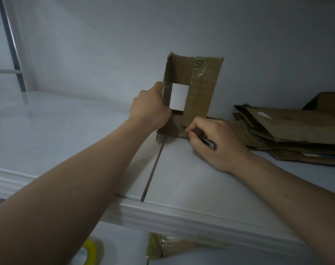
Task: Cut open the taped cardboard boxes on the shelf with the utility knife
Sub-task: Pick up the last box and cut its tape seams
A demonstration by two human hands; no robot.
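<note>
The box [199, 92] stands on end in the middle of the frame, on the shelf [191, 178] by the wall. Its ends are open, so the wall shows through. The left hand [151, 108] is curled round the box's left edge and holds it upright. The right hand [216, 142], at the box's lower right corner, is closed round the knife [207, 143], whose handle points toward the lower right. The fingers hide the blade tip, so I cannot tell whether it touches the cardboard. A tape strip [197, 87] runs up the box's face, its long axis near vertical. Its lower end lies just up and left of the right hand, the nearer hand. The cut probably starts there and follows the strip. Flattened cardboard [296, 129] is stacked at the right.
</note>
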